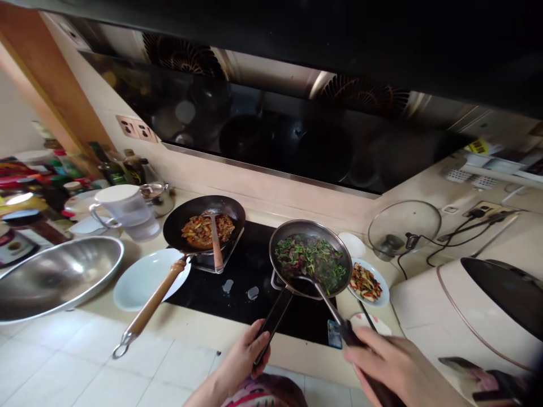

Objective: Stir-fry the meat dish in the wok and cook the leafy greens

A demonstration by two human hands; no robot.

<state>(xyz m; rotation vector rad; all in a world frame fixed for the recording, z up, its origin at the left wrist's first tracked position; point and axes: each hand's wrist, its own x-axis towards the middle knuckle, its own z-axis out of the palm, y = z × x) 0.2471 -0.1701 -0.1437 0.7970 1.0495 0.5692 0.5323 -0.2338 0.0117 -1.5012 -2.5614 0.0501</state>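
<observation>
My left hand [250,350] is closed round the black handle of a frying pan [288,227], which sits over the right burner. Chopped leafy greens [311,257], some reddish, fill the pan. In my right hand [382,362] is a dark-handled metal utensil [324,297]; its head lies among the greens near the pan's front rim, so I cannot tell its exact shape. On the left burner stands a wok [173,226] with a wooden handle, holding a browned stir-fried dish [199,232]. A wooden-handled spatula [216,243] rests across that wok.
Left on the counter are a white plate [131,288], a large metal bowl [97,271], a water pitcher [127,212] and several bottles. A plate of cooked food [382,282], a glass lid [405,220] and a white appliance [428,316] stand right. A range hood [271,34] hangs above.
</observation>
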